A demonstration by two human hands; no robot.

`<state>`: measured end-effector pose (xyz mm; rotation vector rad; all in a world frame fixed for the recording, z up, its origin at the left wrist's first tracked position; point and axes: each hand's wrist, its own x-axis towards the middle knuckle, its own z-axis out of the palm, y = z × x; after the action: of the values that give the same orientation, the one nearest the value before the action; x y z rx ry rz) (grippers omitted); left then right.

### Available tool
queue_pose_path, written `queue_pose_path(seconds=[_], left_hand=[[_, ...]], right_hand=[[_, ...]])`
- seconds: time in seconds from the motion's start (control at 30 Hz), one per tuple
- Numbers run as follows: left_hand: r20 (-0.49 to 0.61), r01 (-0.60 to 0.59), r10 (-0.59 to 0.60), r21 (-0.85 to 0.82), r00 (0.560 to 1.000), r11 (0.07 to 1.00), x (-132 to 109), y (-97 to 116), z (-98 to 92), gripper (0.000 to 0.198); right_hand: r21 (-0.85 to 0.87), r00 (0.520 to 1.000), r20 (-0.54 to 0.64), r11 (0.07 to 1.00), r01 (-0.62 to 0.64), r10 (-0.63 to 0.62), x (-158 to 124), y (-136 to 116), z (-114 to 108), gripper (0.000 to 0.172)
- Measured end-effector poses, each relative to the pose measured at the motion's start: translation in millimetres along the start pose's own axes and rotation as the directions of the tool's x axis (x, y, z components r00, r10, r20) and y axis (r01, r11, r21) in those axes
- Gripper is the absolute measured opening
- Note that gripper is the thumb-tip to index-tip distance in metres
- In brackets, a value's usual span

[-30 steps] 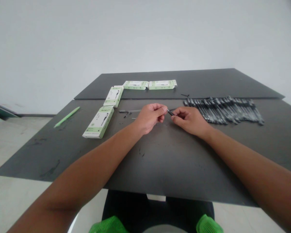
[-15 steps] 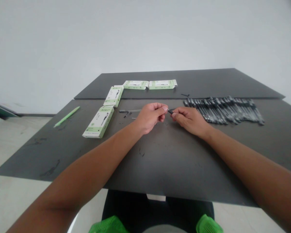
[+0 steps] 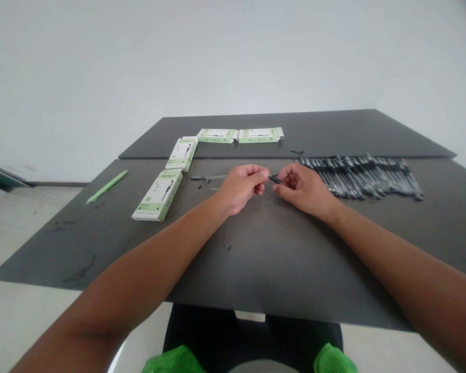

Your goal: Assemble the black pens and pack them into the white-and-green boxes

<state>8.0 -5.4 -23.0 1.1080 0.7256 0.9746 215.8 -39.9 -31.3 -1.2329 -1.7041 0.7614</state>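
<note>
In the middle of the table, my left hand [image 3: 246,184] is closed, thumb and fingers pinching a slim pen [image 3: 275,179] whose black end points right. Around that black end, my right hand [image 3: 305,186] has its thumb and fingers parted, with a gap on either side of the pen. Most of the pen is hidden inside my left hand. Close behind my right hand lies a row of clear pens with black parts [image 3: 365,177]. Left of my left hand are a loose clear pen part [image 3: 213,177] and small black pieces [image 3: 204,183].
Two green-and-white boxes [image 3: 159,197] [image 3: 181,154] lie at the left, and two more boxes [image 3: 217,135] [image 3: 260,135] at the back. A large green pen [image 3: 107,187] is near the left edge. Small black bits [image 3: 296,152] lie by the table seam.
My right thumb and fingers have spread apart from their pinch on the pen's black end. My left hand keeps its hold in the same place.
</note>
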Motion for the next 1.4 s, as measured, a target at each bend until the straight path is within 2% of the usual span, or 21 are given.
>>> queue_pose_path(seconds=[0.4, 0.6, 1.03, 1.27, 1.4], left_hand=[[-0.009, 0.013, -0.012, 0.008, 1.0, 1.0, -0.4, 1.7, 0.6, 0.015], [0.001, -0.001, 0.001, 0.011, 1.0, 1.0, -0.2, 1.6, 0.4, 0.008], [0.002, 0.021, -0.021, 0.004, 1.0, 1.0, -1.1, 2.8, 0.4, 0.014], [0.001, 0.015, -0.015, 0.048, 1.0, 0.999, -2.1, 3.6, -0.3, 0.017], [0.017, -0.004, 0.003, 0.061, 1.0, 0.998, -1.5, 3.0, -0.6, 0.016]], right_hand=[[-0.081, 1.0, 0.002, 0.996, 0.023, -0.023, -2.4, -6.0, -2.8, 0.026], [-0.17, 0.996, 0.019, 0.982, 0.086, -0.084, -2.3, -7.2, -5.0, 0.025], [-0.013, 1.0, 0.006, 1.0, -0.01, 0.01, -2.4, -3.2, -1.4, 0.03], [-0.016, 1.0, -0.016, 1.0, 0.003, -0.003, -1.9, -4.5, -0.7, 0.033], [-0.04, 1.0, -0.022, 0.999, 0.021, -0.022, -2.5, -5.3, -1.7, 0.028]])
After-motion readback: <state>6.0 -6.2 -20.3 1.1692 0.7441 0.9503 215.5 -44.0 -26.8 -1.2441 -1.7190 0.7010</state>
